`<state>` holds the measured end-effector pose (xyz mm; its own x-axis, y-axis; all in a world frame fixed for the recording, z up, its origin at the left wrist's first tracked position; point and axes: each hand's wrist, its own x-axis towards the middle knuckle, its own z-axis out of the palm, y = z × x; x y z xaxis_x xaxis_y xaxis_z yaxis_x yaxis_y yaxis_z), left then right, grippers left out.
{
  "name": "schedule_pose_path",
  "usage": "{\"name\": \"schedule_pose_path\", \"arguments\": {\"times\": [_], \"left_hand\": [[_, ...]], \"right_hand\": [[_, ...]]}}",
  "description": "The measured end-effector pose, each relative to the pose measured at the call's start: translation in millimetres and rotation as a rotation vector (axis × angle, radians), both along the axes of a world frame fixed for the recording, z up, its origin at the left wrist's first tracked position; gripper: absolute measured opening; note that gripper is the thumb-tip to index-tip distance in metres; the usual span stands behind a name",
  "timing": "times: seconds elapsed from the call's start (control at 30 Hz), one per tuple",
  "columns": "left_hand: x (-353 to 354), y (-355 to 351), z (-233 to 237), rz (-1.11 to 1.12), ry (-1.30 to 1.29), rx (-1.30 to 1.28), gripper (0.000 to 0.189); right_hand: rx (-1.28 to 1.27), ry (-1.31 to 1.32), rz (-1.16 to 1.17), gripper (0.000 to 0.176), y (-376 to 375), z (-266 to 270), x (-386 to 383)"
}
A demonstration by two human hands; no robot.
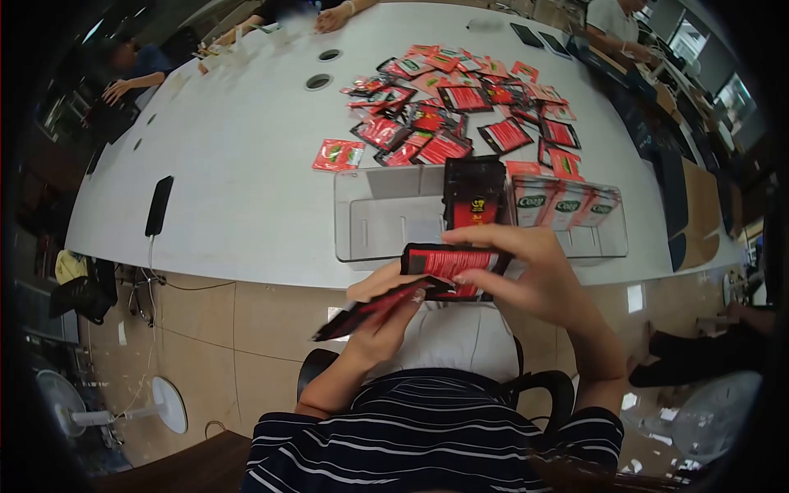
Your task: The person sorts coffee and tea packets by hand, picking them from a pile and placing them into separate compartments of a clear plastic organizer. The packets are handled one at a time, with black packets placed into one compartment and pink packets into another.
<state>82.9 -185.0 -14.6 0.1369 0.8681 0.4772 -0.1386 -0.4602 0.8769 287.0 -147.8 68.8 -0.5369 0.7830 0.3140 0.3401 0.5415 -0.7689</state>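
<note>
Black-and-red sachets (436, 263) lie between the two hands, near the edge of the white table (238, 181). The left hand (378, 333) is closed on them; the right hand (538, 283) is partly open at their right end, its grip impossible to tell. Beyond, a clear bin (382, 223) contains dark sachets (475, 193) and Cozy packets (565, 205); behind it spreads a loose heap (444, 148).

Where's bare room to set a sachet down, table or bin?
Table: wide stretch between the black phone and clear bin. Bin: left end, up to the upright black-red sachets.
Crowded: behind the bin, the loose sachet pile; in its right half, Cozy packs stand, with the right hand overlapping the front edge.
</note>
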Motion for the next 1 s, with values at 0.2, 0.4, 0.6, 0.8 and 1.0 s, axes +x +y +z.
{"name": "schedule_pose_path", "arguments": {"times": [0.2,0.4,0.6,0.8,1.0], "left_hand": [[-2.2,6.4,10.2,0.128,-0.151,-0.143,0.034],[-25.8,17.5,9.1,0.472,-0.161,-0.117,0.044],[-64.8,40.7,-8.8,0.591,-0.15,-0.145,0.053],[-75.5,61.3,-20.6,0.626,-0.174,-0.261,0.052],[-80.6,60.6,-25.3,0.555,-0.213,-0.285,0.05]], "right_hand": [[-0.37,0.322,-0.177,0.04,9.9,-7.5,21.1],[-0.235,0.42,-0.273,0.034,13.8,-7.4,30.9],[0.016,0.262,-0.445,0.037,9.9,23.3,43.7],[-0.069,0.248,-0.55,0.028,8.5,35.2,33.3],[-0.102,-0.101,-0.362,0.044,30.8,16.1,45.1]]}}
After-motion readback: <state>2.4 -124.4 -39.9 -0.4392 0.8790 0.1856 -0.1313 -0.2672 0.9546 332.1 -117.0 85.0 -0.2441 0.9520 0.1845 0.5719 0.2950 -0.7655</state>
